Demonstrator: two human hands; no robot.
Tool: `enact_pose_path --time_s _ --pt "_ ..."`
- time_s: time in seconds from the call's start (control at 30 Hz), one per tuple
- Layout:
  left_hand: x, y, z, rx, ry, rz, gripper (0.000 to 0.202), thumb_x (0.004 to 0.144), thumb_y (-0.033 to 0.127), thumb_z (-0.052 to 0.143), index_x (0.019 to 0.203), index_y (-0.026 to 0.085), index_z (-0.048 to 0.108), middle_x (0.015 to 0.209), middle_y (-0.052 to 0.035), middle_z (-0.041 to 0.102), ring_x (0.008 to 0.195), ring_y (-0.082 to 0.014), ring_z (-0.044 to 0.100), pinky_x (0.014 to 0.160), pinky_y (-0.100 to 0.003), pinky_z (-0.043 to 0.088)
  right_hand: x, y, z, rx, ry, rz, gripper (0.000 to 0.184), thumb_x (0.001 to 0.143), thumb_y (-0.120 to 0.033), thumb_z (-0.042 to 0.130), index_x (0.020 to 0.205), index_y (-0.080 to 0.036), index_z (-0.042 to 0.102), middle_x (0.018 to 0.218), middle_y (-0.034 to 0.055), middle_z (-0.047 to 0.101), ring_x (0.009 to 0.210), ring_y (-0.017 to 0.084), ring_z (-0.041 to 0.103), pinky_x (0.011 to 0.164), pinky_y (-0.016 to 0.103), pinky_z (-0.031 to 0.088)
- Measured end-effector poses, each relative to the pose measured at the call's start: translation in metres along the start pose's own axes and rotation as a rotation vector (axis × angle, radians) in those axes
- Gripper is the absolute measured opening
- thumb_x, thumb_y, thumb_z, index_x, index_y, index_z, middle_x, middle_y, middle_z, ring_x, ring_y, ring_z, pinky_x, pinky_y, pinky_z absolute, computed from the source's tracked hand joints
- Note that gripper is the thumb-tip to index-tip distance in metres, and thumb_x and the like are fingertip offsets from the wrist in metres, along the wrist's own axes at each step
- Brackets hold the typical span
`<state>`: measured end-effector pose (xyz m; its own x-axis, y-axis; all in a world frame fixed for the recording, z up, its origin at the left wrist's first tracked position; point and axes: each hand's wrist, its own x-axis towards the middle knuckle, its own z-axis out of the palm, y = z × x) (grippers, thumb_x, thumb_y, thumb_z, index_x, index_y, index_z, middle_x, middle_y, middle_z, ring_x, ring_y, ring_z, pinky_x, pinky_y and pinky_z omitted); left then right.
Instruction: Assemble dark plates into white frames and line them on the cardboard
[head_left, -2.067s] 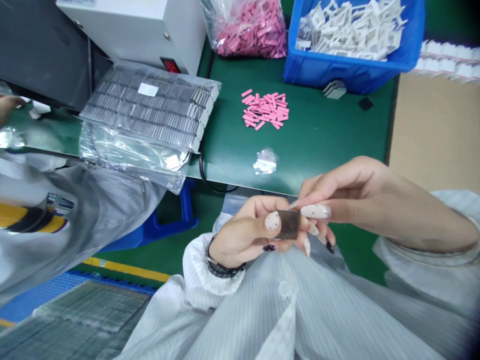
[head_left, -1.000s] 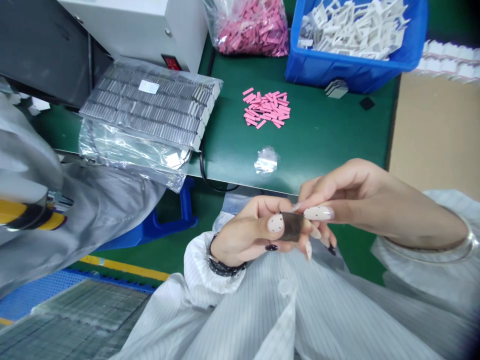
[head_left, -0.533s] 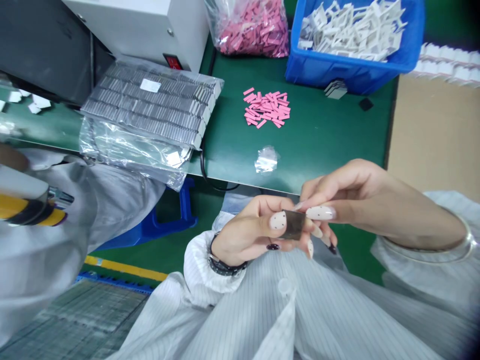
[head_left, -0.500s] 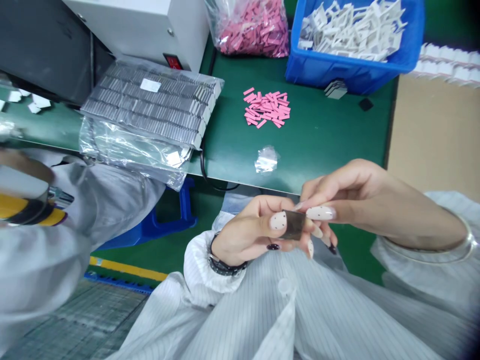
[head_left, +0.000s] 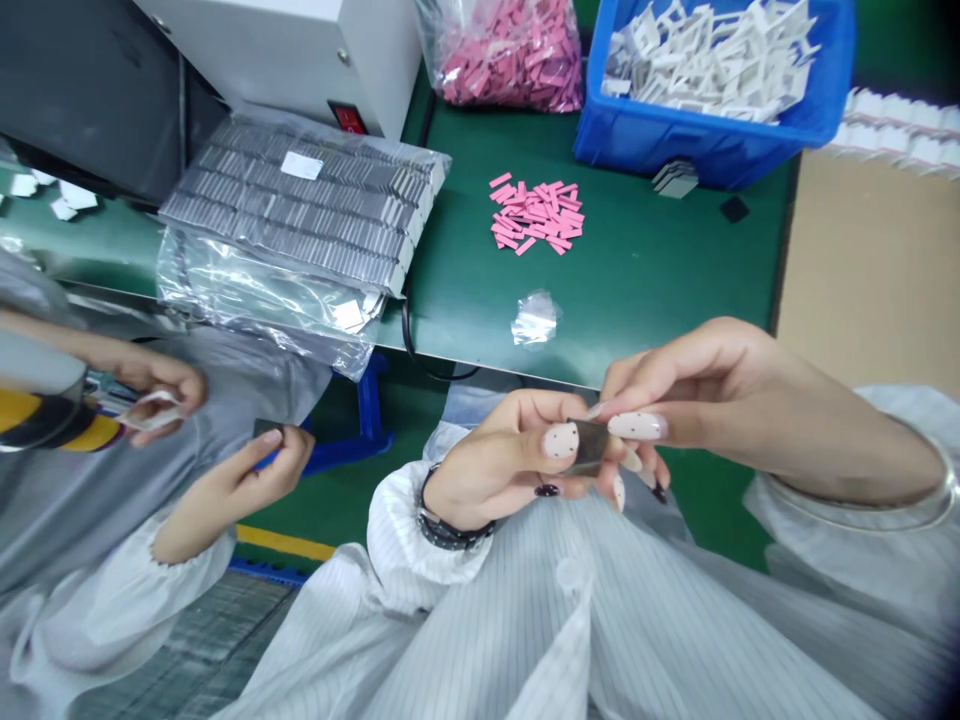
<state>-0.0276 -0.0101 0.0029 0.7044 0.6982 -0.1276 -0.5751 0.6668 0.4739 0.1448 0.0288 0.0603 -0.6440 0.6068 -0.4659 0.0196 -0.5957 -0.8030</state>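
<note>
Between my hands, just off the table's front edge, is a small dark square plate (head_left: 589,449). My left hand (head_left: 510,450) grips it, thumb on top and fingers beneath. The fingers of my right hand (head_left: 675,415) pinch at the plate's upper right corner; whether they hold a thin film there I cannot tell. On the green table (head_left: 645,290) beyond lie a small stack of clear film pieces (head_left: 535,318) and a loose heap of pink strips (head_left: 536,215).
A blue bin (head_left: 701,150) of white plastic parts stands at the back, beside a bag of pink strips (head_left: 514,60). Bagged grey plates (head_left: 300,200) lie left, near a grey machine (head_left: 300,50). Cardboard (head_left: 870,260) lies right. At left, a co-worker's hands (head_left: 247,480) hold small parts.
My hands stay nearly in place on the dark plate. At the left, the co-worker's two hands have come into view, holding a white part and a dark square.
</note>
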Motion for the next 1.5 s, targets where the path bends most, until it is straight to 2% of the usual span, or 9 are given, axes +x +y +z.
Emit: enact_pose_path --time_s 0.13,0.3,0.43,0.57,0.73,0.83,0.97,1.3,1.5 --pt "-0.001 0.001 -0.001 0.007 0.026 -0.037 0.048 0.065 0.057 0.073 0.067 0.012 0.057 0.054 0.0018 0.054 0.045 -0.0066 0.048 0.042 -0.020 0.029 0.000 0.002 -0.002 -0.035 -0.006 -0.037 0.007 0.078 -0.020 0.072 0.084 -0.018 0.076 0.069 0.0011 0.070 0.054 0.006 0.062 0.050 0.015 0.055" --pt "-0.001 0.002 -0.002 -0.014 0.027 -0.023 0.045 0.066 0.053 0.075 0.065 0.012 0.057 0.057 -0.0001 0.058 0.051 -0.0091 0.056 0.042 -0.018 0.030 -0.002 0.003 -0.003 -0.135 0.003 -0.093 0.008 0.078 -0.022 0.072 0.085 -0.021 0.075 0.071 0.0010 0.070 0.055 0.008 0.062 0.050 0.018 0.054" --pt "-0.002 0.001 -0.001 0.006 0.051 0.018 0.039 0.067 0.048 0.077 0.070 0.013 0.061 0.058 -0.0001 0.059 0.055 -0.0113 0.060 0.048 -0.020 0.037 -0.005 -0.002 0.003 -0.236 0.128 -0.189 0.012 0.074 -0.021 0.075 0.085 -0.024 0.071 0.069 -0.0012 0.066 0.057 0.010 0.062 0.051 0.021 0.054" --pt "-0.003 0.000 0.001 0.010 0.073 0.065 0.031 0.068 0.041 0.078 0.075 0.013 0.065 0.067 -0.0012 0.066 0.060 -0.0104 0.061 0.058 -0.023 0.046 -0.008 -0.006 0.010 -0.373 0.237 -0.304 0.014 0.071 -0.020 0.077 0.077 -0.024 0.066 0.073 -0.0016 0.062 0.062 0.010 0.061 0.053 0.021 0.052" --pt "-0.004 -0.004 0.003 0.095 0.164 0.168 0.026 0.067 0.036 0.080 0.076 0.016 0.067 0.072 -0.0009 0.070 0.064 -0.0095 0.062 0.060 -0.022 0.047 -0.012 -0.005 0.013 -0.677 0.314 -0.451 0.009 0.074 -0.025 0.075 0.073 -0.022 0.067 0.071 0.0003 0.059 0.060 0.010 0.055 0.049 0.024 0.045" --pt "-0.004 -0.006 0.003 0.153 0.226 0.255 0.023 0.064 0.031 0.082 0.076 0.018 0.067 0.077 0.0002 0.072 0.065 -0.0079 0.060 0.061 -0.022 0.045 -0.014 -0.002 0.014 -0.778 0.367 -0.515 0.007 0.075 -0.024 0.075 0.075 -0.022 0.068 0.072 0.0001 0.059 0.059 0.010 0.053 0.047 0.025 0.040" --pt "-0.004 -0.007 0.004 0.194 0.251 0.298 0.020 0.065 0.027 0.082 0.076 0.018 0.068 0.079 0.0002 0.073 0.066 -0.0083 0.060 0.062 -0.023 0.044 -0.015 0.001 0.016 -0.815 0.386 -0.542 0.004 0.077 -0.022 0.072 0.077 -0.023 0.069 0.073 0.0001 0.059 0.060 0.010 0.054 0.047 0.026 0.039" --pt "-0.002 -0.008 0.005 0.209 0.286 0.292 0.021 0.061 0.027 0.084 0.074 0.018 0.069 0.073 0.0009 0.069 0.060 -0.0067 0.054 0.057 -0.022 0.040 -0.009 0.004 0.011 -0.774 0.373 -0.557 0.007 0.078 -0.026 0.073 0.074 -0.022 0.067 0.072 0.0001 0.059 0.058 0.009 0.053 0.047 0.024 0.040" --pt "-0.001 -0.005 0.000 0.170 0.309 0.285 0.024 0.061 0.033 0.084 0.072 0.018 0.068 0.071 0.0006 0.067 0.057 -0.0065 0.052 0.051 -0.020 0.037 -0.009 0.004 0.014 -0.761 0.307 -0.556 0.013 0.082 -0.026 0.068 0.072 -0.020 0.062 0.071 -0.0001 0.057 0.063 0.010 0.054 0.054 0.024 0.044"
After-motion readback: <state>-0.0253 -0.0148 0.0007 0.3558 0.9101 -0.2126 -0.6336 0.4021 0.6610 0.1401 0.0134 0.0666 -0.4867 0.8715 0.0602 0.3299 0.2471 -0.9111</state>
